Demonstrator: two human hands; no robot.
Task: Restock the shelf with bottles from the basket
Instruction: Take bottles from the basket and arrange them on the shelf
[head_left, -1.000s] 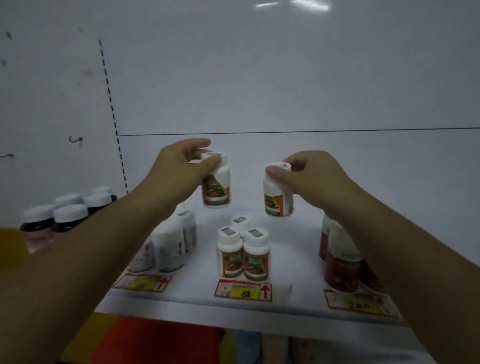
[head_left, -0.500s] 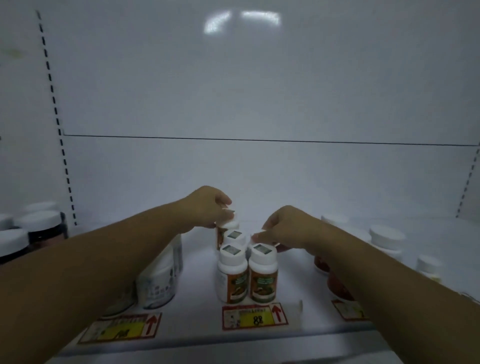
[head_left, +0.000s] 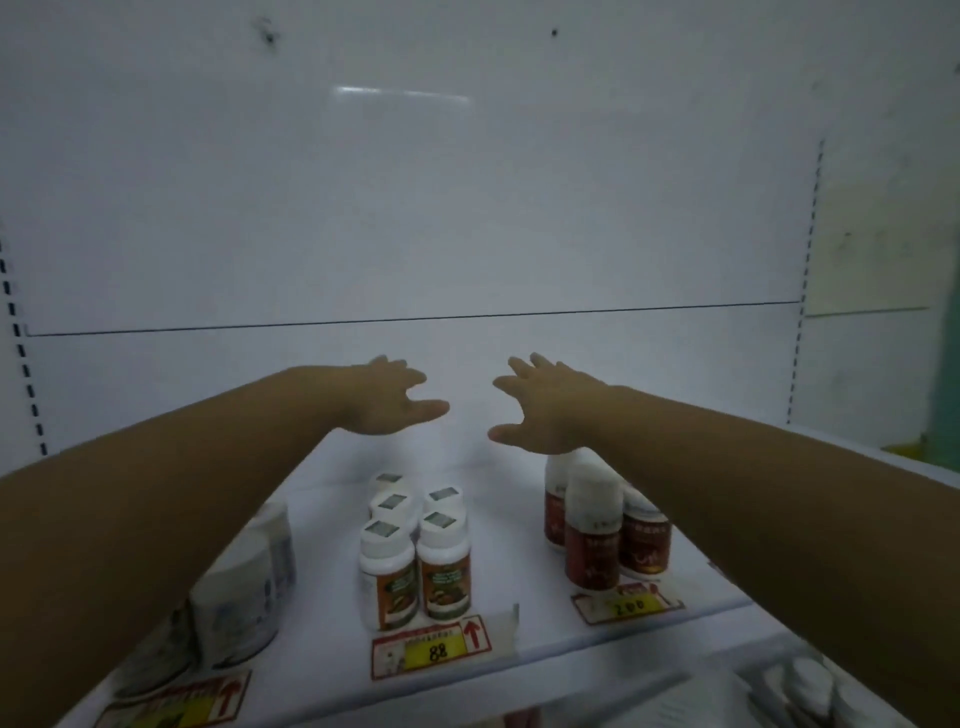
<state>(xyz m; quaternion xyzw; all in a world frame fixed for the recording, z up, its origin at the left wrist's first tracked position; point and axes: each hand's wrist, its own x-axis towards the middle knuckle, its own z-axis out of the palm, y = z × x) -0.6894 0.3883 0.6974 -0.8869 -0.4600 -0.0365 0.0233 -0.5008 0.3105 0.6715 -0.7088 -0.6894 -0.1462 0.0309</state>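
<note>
Several small white bottles with orange-green labels (head_left: 415, 551) stand in two rows on the white shelf (head_left: 571, 639), above the price tag "88" (head_left: 431, 649). My left hand (head_left: 387, 397) and my right hand (head_left: 545, 408) hover above and behind these bottles, fingers spread, holding nothing. Both forearms reach in from the lower corners. The basket is out of view.
Red-labelled bottles (head_left: 597, 540) stand to the right above a "200" tag (head_left: 626, 605). Larger white jars (head_left: 244, 587) sit at the left, partly hidden by my left arm. More white caps (head_left: 815, 686) show on a lower shelf at bottom right. The white back panel (head_left: 467, 234) closes the shelf.
Both hands set their bottles down at the back of the orange-labelled rows, let go and lifted up with fingers spread. The camera view shifted left and down.
</note>
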